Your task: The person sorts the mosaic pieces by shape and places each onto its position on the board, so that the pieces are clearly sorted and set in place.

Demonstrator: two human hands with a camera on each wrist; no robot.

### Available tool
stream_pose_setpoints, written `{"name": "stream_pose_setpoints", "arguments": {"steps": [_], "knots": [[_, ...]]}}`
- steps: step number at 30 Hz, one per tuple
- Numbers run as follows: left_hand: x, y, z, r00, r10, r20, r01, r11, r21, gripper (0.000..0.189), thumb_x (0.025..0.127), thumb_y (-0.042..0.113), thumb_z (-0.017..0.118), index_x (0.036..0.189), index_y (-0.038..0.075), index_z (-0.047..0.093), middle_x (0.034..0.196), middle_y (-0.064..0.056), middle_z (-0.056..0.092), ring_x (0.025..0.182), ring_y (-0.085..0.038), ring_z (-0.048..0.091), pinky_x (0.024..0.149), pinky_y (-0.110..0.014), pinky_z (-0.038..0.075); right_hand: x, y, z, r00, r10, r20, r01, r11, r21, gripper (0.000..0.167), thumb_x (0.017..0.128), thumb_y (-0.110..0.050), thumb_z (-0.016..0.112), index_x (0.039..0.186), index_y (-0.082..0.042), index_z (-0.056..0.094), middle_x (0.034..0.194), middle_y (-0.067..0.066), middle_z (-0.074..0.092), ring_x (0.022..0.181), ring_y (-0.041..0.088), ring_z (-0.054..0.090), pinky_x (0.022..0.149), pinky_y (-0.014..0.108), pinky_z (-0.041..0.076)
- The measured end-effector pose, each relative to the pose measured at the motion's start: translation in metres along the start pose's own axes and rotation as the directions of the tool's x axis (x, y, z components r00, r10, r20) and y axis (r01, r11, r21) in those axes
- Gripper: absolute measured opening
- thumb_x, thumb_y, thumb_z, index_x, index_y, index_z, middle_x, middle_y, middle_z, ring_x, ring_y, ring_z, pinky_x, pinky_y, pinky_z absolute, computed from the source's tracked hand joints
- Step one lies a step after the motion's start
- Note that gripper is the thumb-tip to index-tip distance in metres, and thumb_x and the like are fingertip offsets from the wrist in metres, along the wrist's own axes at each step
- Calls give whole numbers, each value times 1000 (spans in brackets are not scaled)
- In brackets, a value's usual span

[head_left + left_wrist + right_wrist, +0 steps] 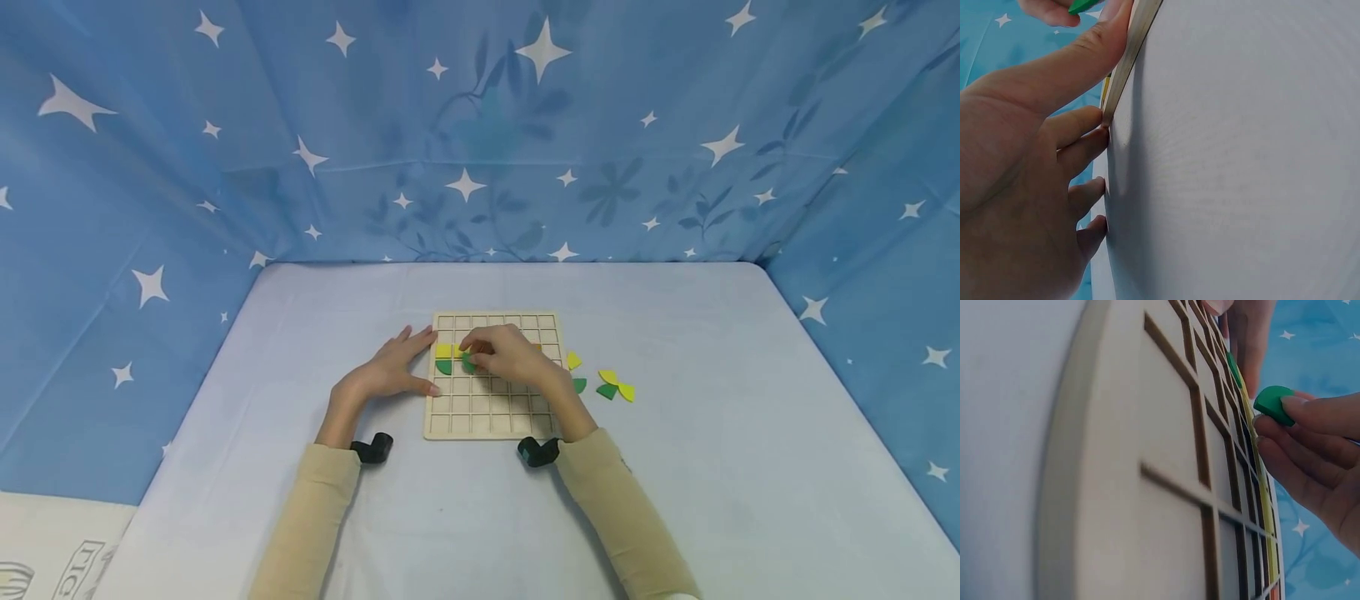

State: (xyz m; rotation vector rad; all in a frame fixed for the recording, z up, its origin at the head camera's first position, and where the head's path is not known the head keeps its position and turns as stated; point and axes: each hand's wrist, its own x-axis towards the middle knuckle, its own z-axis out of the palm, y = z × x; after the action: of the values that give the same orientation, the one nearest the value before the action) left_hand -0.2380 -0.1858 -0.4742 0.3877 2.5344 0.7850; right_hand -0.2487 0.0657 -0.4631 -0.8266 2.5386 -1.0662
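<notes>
A square wooden grid board [468, 427] lies flat on the table. Spread along its left edge, my left hand [388, 369] touches the rim with thumb and fingertips; in the left wrist view the thumb [1066, 72] lies against the board's side. My right hand [513, 357] is over the upper middle of the grid, pinching a green quarter-circle piece [1270, 404] between thumb and fingers, held just off the board. A yellow piece [444, 351] sits in a left cell, with a green quarter-circle piece [444, 367] below it. Part of the yellow row is hidden behind my right hand.
Right of the board lie several loose pieces, among them a yellow one [573, 360], a green one [580, 385] and a small yellow and green cluster [607, 390]. A white-covered table [720, 467] meets a blue star-patterned curtain [465, 125] behind.
</notes>
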Motion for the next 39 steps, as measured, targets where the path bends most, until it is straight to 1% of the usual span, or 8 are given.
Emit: {"name": "stream_pose_setpoints", "arguments": {"steps": [4, 8, 14, 21, 25, 28, 33, 39], "knots": [[0, -1, 0, 1000, 12, 0, -12, 1000, -2, 108, 81, 49, 85, 166, 19, 24, 174, -2, 13, 160, -40, -1, 124, -70, 10, 6, -3, 5, 1000, 14, -22, -14, 1000, -18, 20, 99, -6, 66, 118, -7, 75, 106, 5, 77, 96, 17, 73, 87, 31, 60], [1, -2, 1, 1000, 13, 1, -13, 1000, 0, 108, 82, 50, 84, 166, 19, 23, 174, -2, 13, 160, -41, -1, 123, -71, 11, 10, -6, 9, 999, 13, -42, -14, 999, -34, 19, 98, -4, 68, 115, -6, 77, 106, 7, 78, 96, 19, 73, 85, 31, 60], [1, -2, 1, 1000, 29, 10, -29, 1000, 5, 108, 83, 49, 84, 166, 18, 23, 174, -2, 12, 161, -37, -3, 125, -68, 9, 10, -7, 11, 999, 38, -33, -40, 998, -55, 19, 97, -3, 69, 114, -4, 79, 110, 9, 78, 99, 22, 74, 85, 29, 61], [1, -3, 1, 1000, 28, 5, -28, 1000, 4, 109, 82, 50, 84, 166, 18, 22, 174, -2, 12, 161, -36, -3, 125, -68, 8, 11, -7, 13, 998, 44, -33, -47, 994, -98, 17, 97, -3, 68, 111, -3, 78, 111, 11, 76, 103, 25, 72, 90, 33, 60], [1, -4, 1, 1000, 30, 2, -30, 1000, 5, 109, 82, 50, 84, 166, 18, 23, 174, -2, 12, 161, -36, -3, 125, -68, 8, 13, -7, 15, 997, 66, -36, -69, 993, -96, 16, 97, -1, 67, 108, -2, 79, 109, 11, 75, 101, 23, 71, 88, 33, 60], [1, -4, 1, 1000, 31, 4, -31, 1000, 4, 108, 82, 50, 84, 166, 18, 23, 174, -2, 12, 161, -36, -3, 125, -68, 7, 13, -6, 17, 996, 82, -39, -85, 991, -98, 13, 97, -2, 69, 105, -2, 79, 105, 9, 73, 95, 20, 69, 85, 31, 59], [0, -2, 1, 999, 31, 9, -31, 1000, 0, 108, 83, 49, 84, 166, 17, 23, 174, -3, 13, 161, -36, -3, 125, -68, 7, 13, -7, 20, 998, 58, -33, -62, 989, -138, 13, 94, -10, 75, 106, -4, 77, 99, 7, 69, 88, 18, 62, 80, 31, 56], [0, 0, 0, 1000, 27, 6, -27, 1000, -3, 108, 82, 48, 85, 166, 17, 23, 174, -3, 13, 161, -37, -2, 125, -69, 8, 11, -10, 17, 999, 49, -22, -51, 991, -126, 14, 93, -6, 74, 107, -4, 76, 99, 8, 69, 90, 20, 63, 83, 33, 57]]}}
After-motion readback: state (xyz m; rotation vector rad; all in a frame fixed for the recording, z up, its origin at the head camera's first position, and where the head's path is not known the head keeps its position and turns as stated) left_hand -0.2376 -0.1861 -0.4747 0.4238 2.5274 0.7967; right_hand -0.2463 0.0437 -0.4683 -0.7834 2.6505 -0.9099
